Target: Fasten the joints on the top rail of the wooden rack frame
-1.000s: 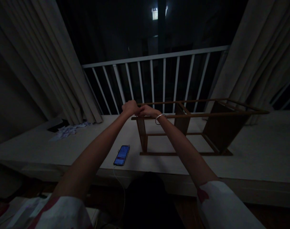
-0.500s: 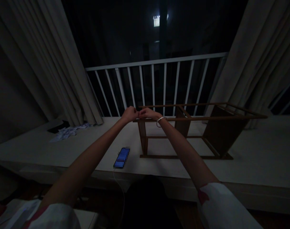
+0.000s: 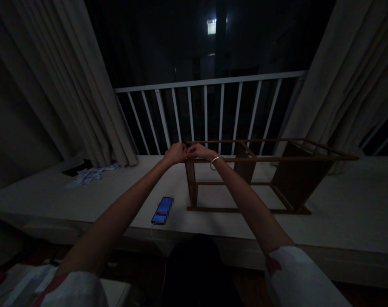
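A brown wooden shelf frame (image 3: 277, 159) lies on its side on the white window ledge. At its left end, my left hand (image 3: 176, 153) and my right hand (image 3: 200, 151) meet over the top rail. Both have their fingers pinched together, fingertips almost touching. Whatever is between them is too small and dark to make out. A silver bangle (image 3: 216, 163) circles my right wrist. Below my left hand, a phone (image 3: 162, 210) with a lit blue screen rests on the ledge, a white cable running from it.
White railings (image 3: 206, 115) stand behind the ledge (image 3: 123, 204), before a dark window. Curtains (image 3: 94, 85) hang at both sides. Crumpled patterned paper or cloth (image 3: 85, 177) lies at the left. A white surface with things on it (image 3: 115, 292) shows at the lower left.
My left hand has turned slightly and its fingers have shifted a little right, against the right fingertips. My right hand, the shelf frame and the phone look almost unmoved.
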Available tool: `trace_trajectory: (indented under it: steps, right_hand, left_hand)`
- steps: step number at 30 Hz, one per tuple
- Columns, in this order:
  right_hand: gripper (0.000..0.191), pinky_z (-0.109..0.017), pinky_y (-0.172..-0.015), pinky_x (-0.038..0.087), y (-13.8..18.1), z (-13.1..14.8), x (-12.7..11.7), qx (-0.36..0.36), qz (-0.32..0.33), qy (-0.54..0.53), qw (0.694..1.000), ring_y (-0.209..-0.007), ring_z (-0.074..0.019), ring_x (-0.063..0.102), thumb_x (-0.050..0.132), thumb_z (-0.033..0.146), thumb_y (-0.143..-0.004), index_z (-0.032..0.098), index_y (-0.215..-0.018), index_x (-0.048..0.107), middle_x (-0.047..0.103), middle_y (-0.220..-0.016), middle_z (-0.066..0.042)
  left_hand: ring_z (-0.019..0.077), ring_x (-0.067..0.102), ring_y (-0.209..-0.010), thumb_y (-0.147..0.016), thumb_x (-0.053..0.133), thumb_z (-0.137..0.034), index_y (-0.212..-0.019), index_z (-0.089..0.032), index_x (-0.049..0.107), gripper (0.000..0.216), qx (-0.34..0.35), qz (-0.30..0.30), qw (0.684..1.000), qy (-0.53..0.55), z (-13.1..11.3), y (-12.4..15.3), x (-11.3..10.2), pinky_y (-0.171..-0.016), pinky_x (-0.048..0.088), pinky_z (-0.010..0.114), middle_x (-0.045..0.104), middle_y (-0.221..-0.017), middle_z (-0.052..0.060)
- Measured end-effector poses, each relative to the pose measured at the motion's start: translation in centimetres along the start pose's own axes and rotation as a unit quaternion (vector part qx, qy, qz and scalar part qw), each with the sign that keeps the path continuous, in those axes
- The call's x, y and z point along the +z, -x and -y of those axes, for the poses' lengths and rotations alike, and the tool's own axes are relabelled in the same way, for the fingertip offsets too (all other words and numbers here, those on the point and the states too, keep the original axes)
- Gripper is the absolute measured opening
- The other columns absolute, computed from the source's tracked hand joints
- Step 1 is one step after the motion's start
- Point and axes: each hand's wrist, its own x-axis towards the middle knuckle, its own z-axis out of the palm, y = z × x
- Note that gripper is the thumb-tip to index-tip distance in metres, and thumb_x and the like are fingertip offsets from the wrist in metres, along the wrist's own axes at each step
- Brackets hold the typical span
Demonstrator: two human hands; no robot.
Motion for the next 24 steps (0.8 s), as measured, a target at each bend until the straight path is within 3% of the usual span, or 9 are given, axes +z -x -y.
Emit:
trace_trajectory:
  steps: [12,18,24]
  right_hand:
    - [0.023,-0.020,-0.054,0.031,0.0,0.2,0.2,-0.005,-0.007,0.002,1.000,-0.055,-0.0066,0.043,0.063,0.029,-0.052,0.009,-0.063,0.060,0.053,-0.058,0.002]
    - [0.023,-0.019,-0.051,0.030,0.0,0.1,0.1,0.015,-0.013,0.028,0.999,-0.052,-0.0060,0.041,0.062,0.027,-0.054,0.009,-0.068,0.060,0.051,-0.056,0.003]
    - [0.021,-0.018,-0.049,0.029,0.2,0.3,0.0,0.012,-0.011,0.028,0.999,-0.051,-0.0058,0.041,0.061,0.026,-0.054,0.010,-0.068,0.061,0.051,-0.054,0.004]
  left_hand:
    - [0.0176,0.055,-0.082,-0.070,0.046,-0.043,-0.085,-0.021,0.060,0.030,0.012,0.031,0.997,-0.070,-1.4,0.8,-1.9,-0.065,0.038,0.023,0.060,-0.086,0.007]
    - [0.0206,0.054,-0.090,-0.070,0.049,-0.036,-0.092,-0.022,0.057,0.027,0.028,0.018,0.992,-0.121,-1.7,1.4,-1.8,-0.072,0.039,0.028,0.059,-0.094,0.008]
    - [0.0197,0.052,-0.092,-0.074,0.045,-0.033,-0.093,-0.021,0.056,0.026,0.041,-0.031,0.994,-0.096,-2.0,1.9,-1.4,-0.071,0.039,0.026,0.057,-0.097,0.008]
